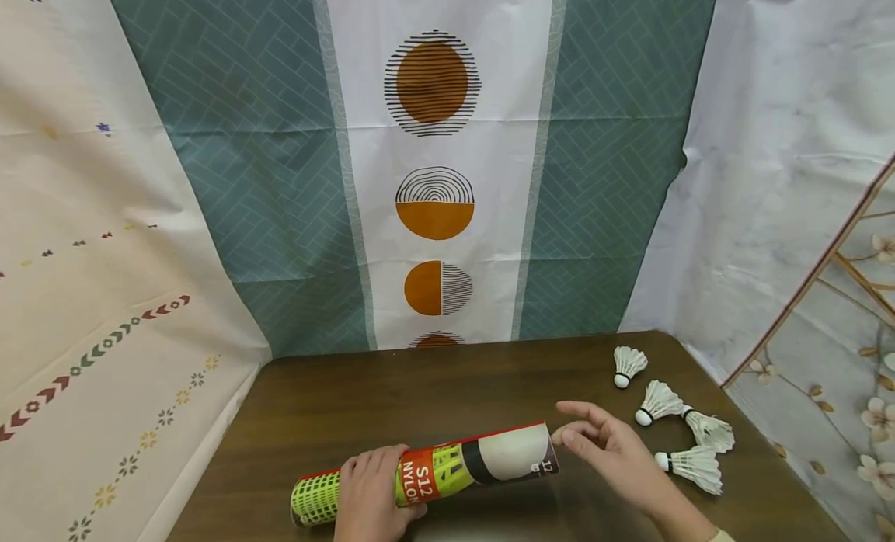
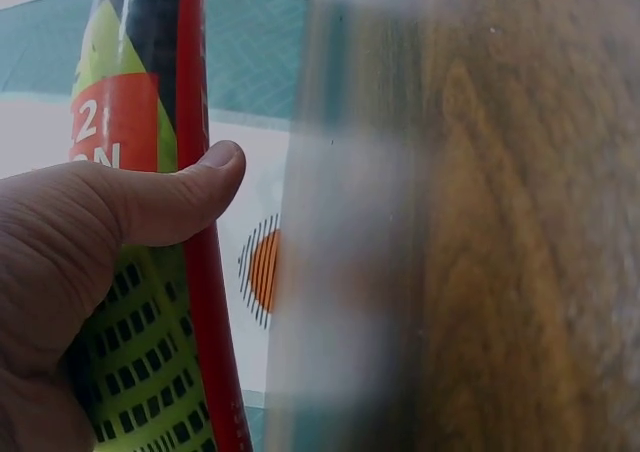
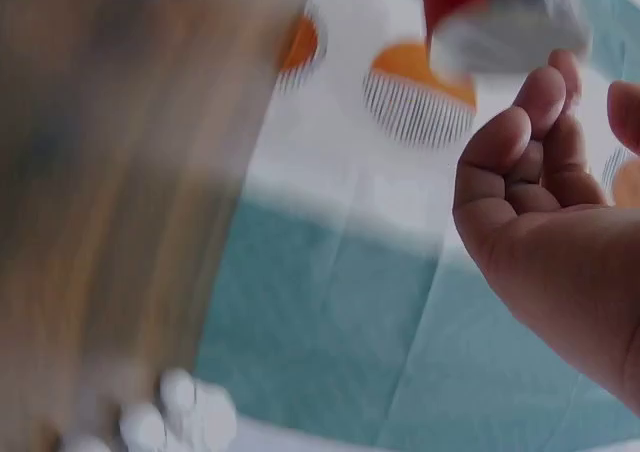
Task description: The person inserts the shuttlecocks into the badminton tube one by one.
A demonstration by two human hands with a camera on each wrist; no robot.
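A shuttlecock tube (image 1: 513, 454), printed yellow-green, red, black and white with "S12 NYLON" on it, lies slanted over the table with its right end higher. My left hand (image 1: 374, 488) grips it near its left end; the left wrist view shows the thumb (image 2: 185, 197) across the printed side. Close to the tube's right end is my right hand (image 1: 608, 449), with loosely bent fingers and nothing visible in them. In the right wrist view these fingers (image 3: 495, 142) are just below the tube's pale end (image 3: 510, 37). Whether that end is capped, I cannot tell.
Several white shuttlecocks lie at the right of the brown table (image 1: 391, 402): one (image 1: 629, 365) near the back edge, the others, such as this shuttlecock (image 1: 695, 470), grouped beyond my right hand. A patterned cloth (image 1: 433, 239) hangs behind the table, with pale cloths at both sides.
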